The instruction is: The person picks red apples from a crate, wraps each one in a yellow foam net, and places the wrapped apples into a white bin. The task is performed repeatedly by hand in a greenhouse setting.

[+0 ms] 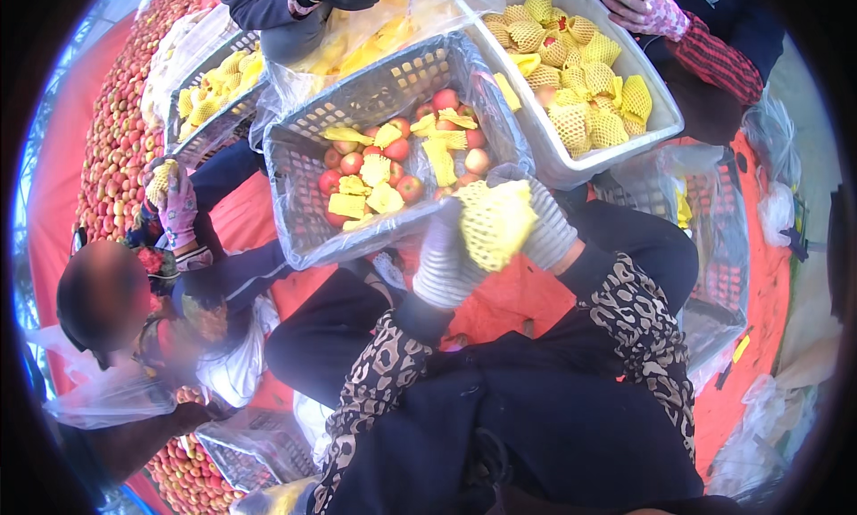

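Both my hands wear grey striped knit gloves and hold one yellow foam fruit net (pixel 497 224) between them, in front of my lap. My left hand (pixel 447 257) grips its left side, and my right hand (pixel 548 214) is at its right and upper side. The net bulges, but whatever is inside it is hidden. Just beyond my hands, a grey plastic crate (pixel 308 237) lined with clear film holds red apples (pixel 410 188). Flattened yellow foam nets (pixel 385 197) lie over and among these apples.
A white crate (pixel 659 123) of net-wrapped apples stands at the back right, beside a person in a red-striped sleeve (pixel 720 60). At left sits another person (pixel 177 207) holding a wrapped fruit. A long apple heap (pixel 110 167) covers red sheeting. Another film-lined crate (pixel 716 281) stands at right.
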A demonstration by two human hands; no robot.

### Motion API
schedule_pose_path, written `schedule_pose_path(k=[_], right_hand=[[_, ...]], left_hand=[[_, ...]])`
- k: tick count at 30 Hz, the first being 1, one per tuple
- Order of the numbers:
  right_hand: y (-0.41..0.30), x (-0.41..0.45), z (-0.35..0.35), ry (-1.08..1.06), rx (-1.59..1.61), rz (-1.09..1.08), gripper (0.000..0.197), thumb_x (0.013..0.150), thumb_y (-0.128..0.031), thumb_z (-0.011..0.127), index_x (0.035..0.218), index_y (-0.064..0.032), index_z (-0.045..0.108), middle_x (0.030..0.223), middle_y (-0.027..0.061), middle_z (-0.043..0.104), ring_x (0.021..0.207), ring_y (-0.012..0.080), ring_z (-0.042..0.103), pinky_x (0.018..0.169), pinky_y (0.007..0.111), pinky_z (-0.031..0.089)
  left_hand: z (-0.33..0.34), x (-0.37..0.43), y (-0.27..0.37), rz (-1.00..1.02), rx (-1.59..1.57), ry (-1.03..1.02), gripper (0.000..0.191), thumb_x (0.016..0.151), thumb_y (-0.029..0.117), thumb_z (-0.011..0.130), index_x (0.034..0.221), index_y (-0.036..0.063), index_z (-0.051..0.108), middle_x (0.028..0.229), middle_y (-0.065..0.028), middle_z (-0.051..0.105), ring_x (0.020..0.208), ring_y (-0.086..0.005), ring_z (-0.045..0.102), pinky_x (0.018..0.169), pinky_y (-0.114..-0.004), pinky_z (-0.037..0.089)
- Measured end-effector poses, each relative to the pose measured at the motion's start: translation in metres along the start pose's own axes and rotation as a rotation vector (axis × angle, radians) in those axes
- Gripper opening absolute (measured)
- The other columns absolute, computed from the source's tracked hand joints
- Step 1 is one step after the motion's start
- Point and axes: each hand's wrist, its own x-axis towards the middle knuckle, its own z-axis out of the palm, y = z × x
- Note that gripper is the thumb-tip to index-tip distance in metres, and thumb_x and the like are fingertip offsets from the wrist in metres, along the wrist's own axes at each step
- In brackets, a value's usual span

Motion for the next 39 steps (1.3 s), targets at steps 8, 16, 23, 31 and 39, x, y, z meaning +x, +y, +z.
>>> schedule_pose_path(k=[8,16,23,31,39], right_hand=[[-0.028,0.005,0.001,0.007,-0.025,0.03,0.015,0.09,-0.007,0.052,0.104,-0.005,0.058,0.096,0.0069,0.062,0.088,0.0183,0.062,0.077,0.032,0.054],[-0.026,0.004,0.015,0.141,-0.272,0.012,0.015,0.091,-0.016,0.056,0.099,-0.0045,0.052,0.077,0.0058,0.058,0.061,0.0137,0.056,0.053,0.026,0.045],[-0.026,-0.005,0.031,0.237,-0.297,0.092,0.017,0.092,-0.017,0.055,0.102,-0.0044,0.052,0.08,0.0057,0.058,0.062,0.0133,0.058,0.056,0.025,0.048],[-0.02,-0.006,0.049,0.221,-0.398,0.318,0.023,0.092,-0.017,0.055,0.106,0.0006,0.051,0.081,0.0044,0.057,0.069,0.0094,0.056,0.064,0.024,0.048],[-0.016,-0.001,0.032,0.203,-0.523,0.241,0.024,0.093,-0.022,0.054,0.107,-0.003,0.052,0.083,0.0045,0.059,0.069,0.0114,0.059,0.061,0.025,0.049]], left_hand=[[-0.022,0.006,0.008,-0.189,0.438,-0.097,0.056,0.081,0.024,0.07,0.126,0.0012,0.047,0.116,-0.0054,0.057,0.107,-0.0159,0.054,0.093,-0.03,0.044],[-0.004,0.077,0.072,0.308,0.043,-0.056,0.047,0.089,0.024,0.055,0.127,-0.0005,0.044,0.122,-0.0144,0.055,0.114,-0.0256,0.053,0.1,-0.042,0.039],[-0.177,0.136,0.122,-0.206,2.522,0.089,0.035,0.075,0.024,0.065,0.102,0.0041,0.058,0.093,-0.0211,0.062,0.086,-0.0367,0.061,0.074,-0.042,0.049],[-0.312,0.144,0.085,-0.199,3.039,-0.665,0.024,0.081,0.014,0.05,0.098,0.0062,0.066,0.097,-0.0138,0.065,0.087,-0.0263,0.063,0.075,-0.04,0.048],[-0.202,0.132,0.128,-0.162,2.157,-0.103,0.054,0.066,0.025,0.073,0.113,0.0048,0.054,0.099,-0.0137,0.062,0.091,-0.0261,0.062,0.076,-0.036,0.05]])
